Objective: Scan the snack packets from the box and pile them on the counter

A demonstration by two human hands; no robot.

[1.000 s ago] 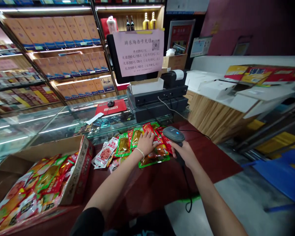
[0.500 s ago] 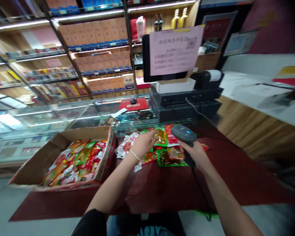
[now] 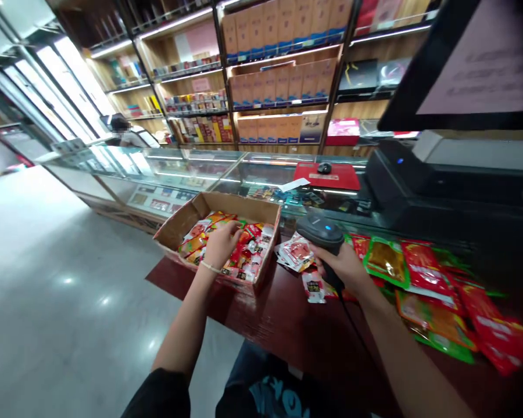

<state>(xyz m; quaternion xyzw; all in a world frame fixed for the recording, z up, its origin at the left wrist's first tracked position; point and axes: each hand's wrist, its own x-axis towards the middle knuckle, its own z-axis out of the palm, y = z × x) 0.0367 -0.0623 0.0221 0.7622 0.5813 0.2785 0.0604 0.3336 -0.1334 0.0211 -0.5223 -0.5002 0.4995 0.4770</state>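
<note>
My right hand (image 3: 344, 264) is wrapped round the handle of a dark grey barcode scanner (image 3: 320, 231), which has a blue light on top and a cable hanging down. My left hand (image 3: 221, 245) reaches over the open cardboard box (image 3: 268, 247), its fingers loosely apart above the snack packets (image 3: 248, 249) in red, green, orange and white; its fingertips are partly hidden. White snack packets (image 3: 296, 252) lie in a loose stack just left of the scanner. More packets (image 3: 427, 270) are spread over the dark red counter to the right of my right hand.
A glass display counter (image 3: 178, 162) runs along the back, with a red mat (image 3: 344, 177) and a black mouse (image 3: 325, 168) on it. A screen (image 3: 422, 75) and dark till equipment (image 3: 436, 180) stand at the right. A person (image 3: 128, 134) is far back at the left.
The view has turned left. My left hand has moved from the packets on the counter to over the box. My right hand still grips the scanner, now nearer the white packets.
</note>
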